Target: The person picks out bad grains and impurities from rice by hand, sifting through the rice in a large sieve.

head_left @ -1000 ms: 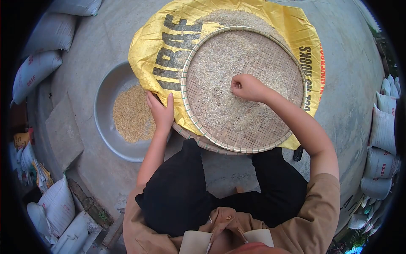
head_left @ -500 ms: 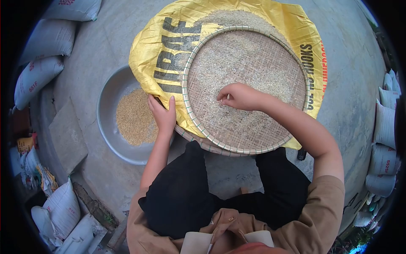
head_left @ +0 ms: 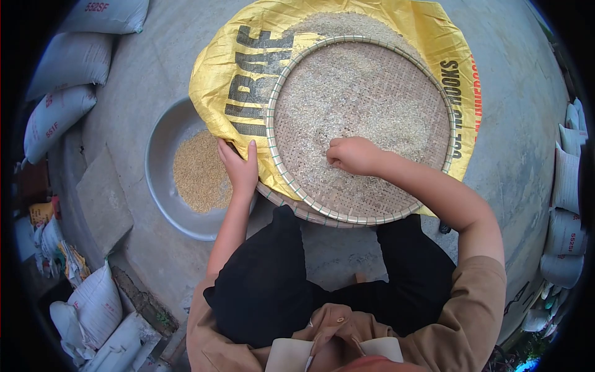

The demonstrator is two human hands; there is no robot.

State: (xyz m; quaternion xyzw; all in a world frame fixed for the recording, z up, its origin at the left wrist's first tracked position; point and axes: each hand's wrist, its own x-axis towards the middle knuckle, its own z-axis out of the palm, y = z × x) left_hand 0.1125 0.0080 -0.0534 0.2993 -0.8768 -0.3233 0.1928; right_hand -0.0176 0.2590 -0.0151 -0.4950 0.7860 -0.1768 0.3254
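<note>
A round woven tray (head_left: pixel 427 167) with pale grains spread over it lies on a yellow sack (head_left: pixel 214 80). Over the middle of the tray is my right hand (head_left: pixel 354 156), its fingers pinched together; anything between them is too small to make out. My left hand (head_left: pixel 240 166) rests on the edge of the yellow sack at the tray's left, thumb apart from the fingers, with the fingertips at a fold. Beneath the sack, the rim of a second woven tray (head_left: pixel 291 208) shows. Left of my left hand sits a metal basin (head_left: pixel 162 204) with golden grain (head_left: pixel 201 173).
Filled white sacks (head_left: pixel 71 59) line the left side, with more sacks (head_left: pixel 565 229) at the far right. Another white sack (head_left: pixel 99 304) lies at the lower left near a broken concrete edge. A dark object (head_left: pixel 444 227) is on the floor by my right knee.
My right hand has moved slightly right and down over the tray, and its fingers have drawn closer together. My left hand has stayed at the sack's edge.
</note>
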